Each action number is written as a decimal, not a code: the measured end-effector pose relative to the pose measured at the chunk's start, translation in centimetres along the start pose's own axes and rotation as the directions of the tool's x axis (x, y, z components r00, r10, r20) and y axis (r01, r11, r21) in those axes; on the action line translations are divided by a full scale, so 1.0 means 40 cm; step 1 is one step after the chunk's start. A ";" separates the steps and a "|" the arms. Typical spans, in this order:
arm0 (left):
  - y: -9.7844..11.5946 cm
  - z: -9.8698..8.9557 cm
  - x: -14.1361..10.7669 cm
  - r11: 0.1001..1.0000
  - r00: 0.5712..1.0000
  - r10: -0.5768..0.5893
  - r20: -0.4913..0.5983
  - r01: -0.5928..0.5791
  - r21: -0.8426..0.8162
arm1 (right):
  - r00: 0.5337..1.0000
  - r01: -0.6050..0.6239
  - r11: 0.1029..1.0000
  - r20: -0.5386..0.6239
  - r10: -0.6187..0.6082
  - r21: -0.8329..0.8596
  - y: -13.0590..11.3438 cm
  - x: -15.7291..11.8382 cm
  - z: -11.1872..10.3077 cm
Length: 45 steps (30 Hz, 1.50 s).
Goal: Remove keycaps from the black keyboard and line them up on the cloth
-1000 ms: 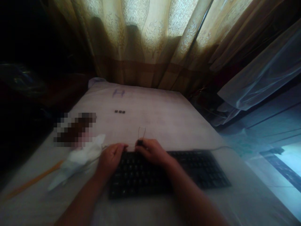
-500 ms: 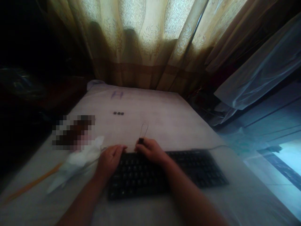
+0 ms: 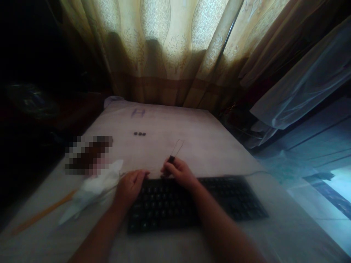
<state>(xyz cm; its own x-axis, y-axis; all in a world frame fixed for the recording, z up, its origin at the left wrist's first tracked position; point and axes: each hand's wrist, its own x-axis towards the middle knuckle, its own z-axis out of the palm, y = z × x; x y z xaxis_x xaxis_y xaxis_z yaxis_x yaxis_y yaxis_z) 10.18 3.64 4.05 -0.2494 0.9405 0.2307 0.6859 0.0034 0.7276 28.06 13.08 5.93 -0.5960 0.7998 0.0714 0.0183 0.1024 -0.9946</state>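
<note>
A black keyboard (image 3: 164, 204) lies in front of me on a pale cloth-covered surface. My left hand (image 3: 131, 186) is closed over its far left corner, fingers together along the back edge. Above the back row of keys, my right hand (image 3: 177, 171) grips a wire keycap puller (image 3: 177, 148) by its dark handle. The puller's wire loop points up and away from the keys, with no keycap visible in it. Three small dark keycaps (image 3: 139, 134) sit in a row farther back on the cloth.
To the left lie a crumpled white tissue or cloth (image 3: 102, 179) and a flat orange-brown stick (image 3: 45, 213), beside a blurred-out patch. The keyboard's cable (image 3: 253, 172) runs off to the right. A patterned curtain (image 3: 175, 62) hangs behind the far edge.
My right hand has turned the puller, so its loop leans more to the right. The left hand stays at the keyboard's corner. The whole view has shifted slightly.
</note>
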 end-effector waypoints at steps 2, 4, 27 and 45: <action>-0.004 0.001 -0.002 0.999 1.000 0.028 -0.012 -0.028 0.016 | 1.000 -0.005 1.000 -0.030 0.005 -0.006 -0.001 0.002 0.002; -0.006 0.001 -0.005 0.995 0.995 0.089 -0.043 -0.087 0.044 | 0.999 0.012 1.000 -0.047 -0.014 -0.027 -0.007 0.002 0.006; 0.025 0.009 -0.016 0.976 0.999 -0.040 0.014 0.042 -0.214 | 0.933 0.317 0.869 -0.037 -0.357 -0.381 -0.047 -0.019 0.072; 0.033 0.004 -0.013 0.957 0.991 -0.128 0.025 0.130 -0.260 | 0.989 -0.006 0.384 -0.063 -0.135 -0.923 -0.067 -0.025 -0.126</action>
<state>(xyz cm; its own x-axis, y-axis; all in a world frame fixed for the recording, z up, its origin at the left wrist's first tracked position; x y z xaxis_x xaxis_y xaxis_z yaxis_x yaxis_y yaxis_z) 11.32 3.22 4.80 -0.3180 0.9406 0.1193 0.4463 0.0374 0.8941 32.64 15.00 8.90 -0.5412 0.8143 0.2097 0.7519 0.5803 -0.3128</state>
